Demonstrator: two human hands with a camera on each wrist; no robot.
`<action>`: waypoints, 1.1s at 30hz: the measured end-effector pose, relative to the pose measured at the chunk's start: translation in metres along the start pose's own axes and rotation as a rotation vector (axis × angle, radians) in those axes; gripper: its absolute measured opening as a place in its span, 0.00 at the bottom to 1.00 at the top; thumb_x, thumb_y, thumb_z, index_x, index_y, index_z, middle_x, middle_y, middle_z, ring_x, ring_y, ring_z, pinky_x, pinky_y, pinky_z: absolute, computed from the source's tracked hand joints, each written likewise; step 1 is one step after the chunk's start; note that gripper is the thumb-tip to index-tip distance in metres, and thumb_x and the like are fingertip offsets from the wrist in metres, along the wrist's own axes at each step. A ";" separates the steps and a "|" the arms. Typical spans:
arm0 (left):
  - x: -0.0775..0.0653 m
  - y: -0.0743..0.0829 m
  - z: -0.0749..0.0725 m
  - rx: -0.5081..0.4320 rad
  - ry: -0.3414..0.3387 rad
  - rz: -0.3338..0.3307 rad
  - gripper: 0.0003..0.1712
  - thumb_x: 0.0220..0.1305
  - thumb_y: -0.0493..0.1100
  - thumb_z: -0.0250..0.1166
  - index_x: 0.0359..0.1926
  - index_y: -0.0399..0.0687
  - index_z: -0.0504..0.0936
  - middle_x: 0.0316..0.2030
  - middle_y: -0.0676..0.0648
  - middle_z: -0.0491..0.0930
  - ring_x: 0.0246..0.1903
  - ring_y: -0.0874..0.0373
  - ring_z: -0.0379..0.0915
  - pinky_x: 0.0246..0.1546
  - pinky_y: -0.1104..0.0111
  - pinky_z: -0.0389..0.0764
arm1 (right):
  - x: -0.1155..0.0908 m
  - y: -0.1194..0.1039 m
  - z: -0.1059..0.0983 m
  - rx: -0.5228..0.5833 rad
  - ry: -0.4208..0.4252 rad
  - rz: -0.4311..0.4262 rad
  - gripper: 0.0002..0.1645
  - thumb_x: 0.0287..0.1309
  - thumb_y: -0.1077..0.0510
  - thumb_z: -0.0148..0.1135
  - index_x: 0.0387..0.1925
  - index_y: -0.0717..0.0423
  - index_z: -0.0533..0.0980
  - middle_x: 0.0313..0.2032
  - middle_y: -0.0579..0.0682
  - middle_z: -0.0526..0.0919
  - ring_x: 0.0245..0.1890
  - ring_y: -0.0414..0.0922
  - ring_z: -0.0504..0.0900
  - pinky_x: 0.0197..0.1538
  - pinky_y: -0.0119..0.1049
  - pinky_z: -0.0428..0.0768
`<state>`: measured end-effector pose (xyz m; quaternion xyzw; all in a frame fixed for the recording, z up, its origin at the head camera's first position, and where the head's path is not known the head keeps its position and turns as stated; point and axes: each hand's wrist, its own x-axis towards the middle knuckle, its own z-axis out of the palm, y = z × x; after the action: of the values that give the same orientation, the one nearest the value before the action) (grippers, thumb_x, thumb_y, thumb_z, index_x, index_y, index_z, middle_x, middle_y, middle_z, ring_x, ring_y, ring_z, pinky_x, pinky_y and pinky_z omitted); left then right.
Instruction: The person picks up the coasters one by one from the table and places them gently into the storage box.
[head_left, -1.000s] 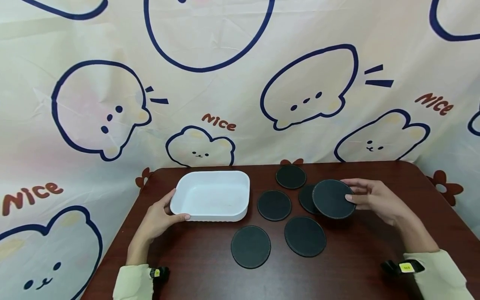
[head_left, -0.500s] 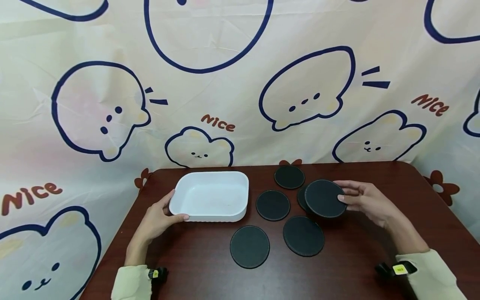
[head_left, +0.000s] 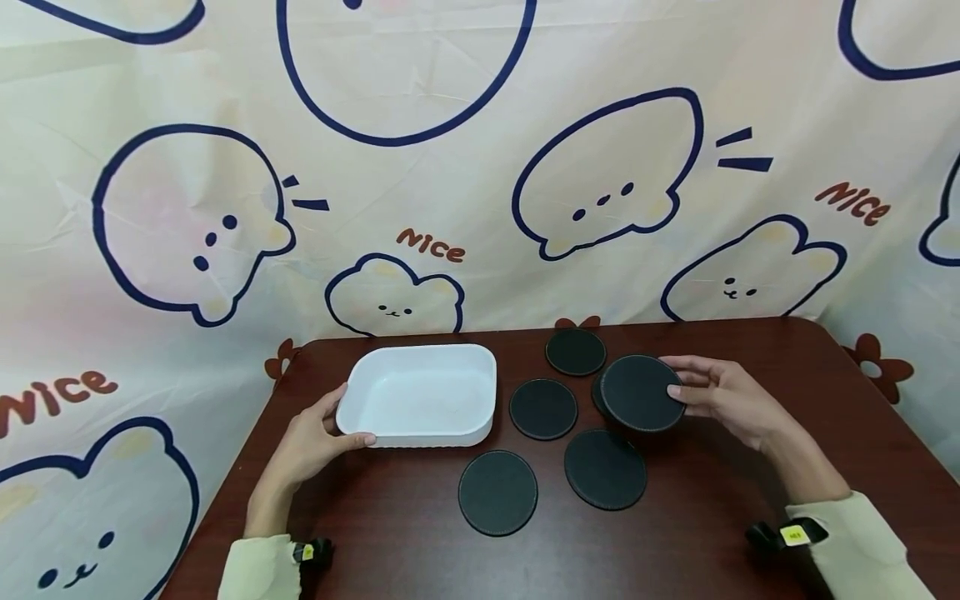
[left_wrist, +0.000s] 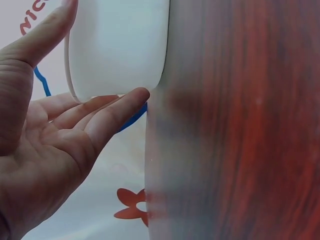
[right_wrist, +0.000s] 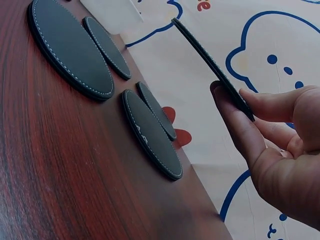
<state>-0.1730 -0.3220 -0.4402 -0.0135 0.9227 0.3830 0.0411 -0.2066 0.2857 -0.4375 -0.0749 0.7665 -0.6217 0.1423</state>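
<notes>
My right hand (head_left: 731, 404) pinches a round black coaster (head_left: 637, 393) by its right edge, thumb on top and fingers beneath. In the right wrist view this coaster (right_wrist: 212, 65) is tilted and held up off the table. Below it lies another black coaster (head_left: 597, 398), mostly hidden in the head view. At the left end of a shallow white rectangular tray (head_left: 420, 437), my left hand (head_left: 303, 450) grips the corner, with the thumb at the front side and the fingers round the end. The tray's inside shows no contents.
Several more black coasters with stitched edges lie flat on the dark wooden table (head_left: 375, 533): a far one (head_left: 576, 352), one beside the tray (head_left: 543, 409), and two nearer ones, left (head_left: 498, 493) and right (head_left: 604, 470). A printed curtain (head_left: 495, 308) hangs behind the table's back edge.
My right hand has moved left with the coaster, which now covers more of the coaster lying below it. My left hand keeps its grip on the tray. The head view has shifted slightly.
</notes>
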 end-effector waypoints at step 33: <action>0.001 -0.001 0.001 -0.003 -0.003 0.002 0.69 0.56 0.60 0.84 0.85 0.38 0.53 0.78 0.27 0.64 0.67 0.33 0.79 0.63 0.48 0.83 | 0.033 -0.012 0.072 0.136 -0.109 0.023 0.41 0.76 0.60 0.64 0.82 0.66 0.59 0.76 0.72 0.68 0.51 0.37 0.91 0.54 0.32 0.89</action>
<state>-0.1742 -0.3223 -0.4417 -0.0119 0.9221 0.3845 0.0420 -0.2160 0.2067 -0.4428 -0.0900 0.7143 -0.6658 0.1958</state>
